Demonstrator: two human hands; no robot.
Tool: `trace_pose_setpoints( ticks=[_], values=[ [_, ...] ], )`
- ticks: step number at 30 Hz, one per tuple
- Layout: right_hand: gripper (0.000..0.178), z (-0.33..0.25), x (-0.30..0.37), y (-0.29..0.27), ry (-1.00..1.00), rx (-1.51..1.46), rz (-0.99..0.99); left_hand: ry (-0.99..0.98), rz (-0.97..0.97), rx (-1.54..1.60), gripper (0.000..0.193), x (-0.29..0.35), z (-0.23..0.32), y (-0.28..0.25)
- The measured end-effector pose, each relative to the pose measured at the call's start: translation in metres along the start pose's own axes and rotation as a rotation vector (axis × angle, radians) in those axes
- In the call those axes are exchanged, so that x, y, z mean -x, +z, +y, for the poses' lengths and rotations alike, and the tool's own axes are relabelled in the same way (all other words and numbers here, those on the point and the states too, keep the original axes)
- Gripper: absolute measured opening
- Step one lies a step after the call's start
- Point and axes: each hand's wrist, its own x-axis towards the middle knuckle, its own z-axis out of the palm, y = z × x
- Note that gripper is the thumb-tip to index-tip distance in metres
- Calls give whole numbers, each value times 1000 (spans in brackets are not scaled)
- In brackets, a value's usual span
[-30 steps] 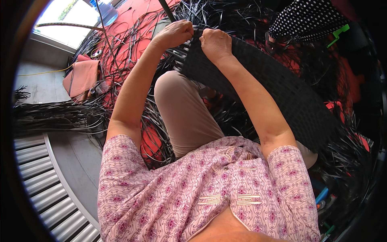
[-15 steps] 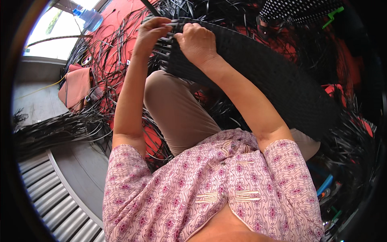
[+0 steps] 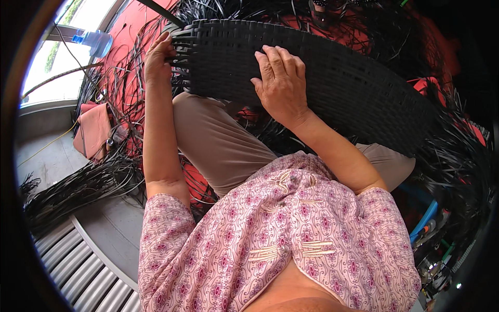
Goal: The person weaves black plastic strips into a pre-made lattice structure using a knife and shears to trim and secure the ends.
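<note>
A long, curved panel woven from flat black strips lies across my lap, slanting from upper left to lower right. My right hand rests on its surface with the fingers stretched out. At the panel's left end, dark strands stick out in a row beyond the weave. There my left hand has its fingers curled inward by the strand ends. What those fingers grip, if anything, is hidden.
Loose black strips lie in bundles and tangles around me over a red floor covering. To the left are a salmon-coloured cloth item, a clear blue bottle and a slatted metal grille. A blue-handled tool lies at right.
My right hand has left the panel's left end and now lies flat farther right on the weave. My left hand has shifted left and slightly down. The panel's end appears farther left.
</note>
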Motion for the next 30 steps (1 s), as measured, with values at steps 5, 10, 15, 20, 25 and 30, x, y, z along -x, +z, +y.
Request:
trace_pose_setpoints(
  ticks=[5,10,15,20,25,30],
  values=[
    [53,-2,-19,0,44,79,7,1,7,-31,29,10,5,3],
    [39,8,-30,9,-20,95,75,-17,7,5,29,11,2,0],
    [39,8,-36,12,19,122,45,22,25,66,28,10,-1,4],
    [44,7,-41,10,42,158,1,32,-52,59,23,11,-2,1],
    [44,6,-36,10,36,127,-19,55,-32,54,21,8,-7,-4],
    [44,5,-28,13,6,87,55,77,-30,71,21,11,-6,0]
  ],
)
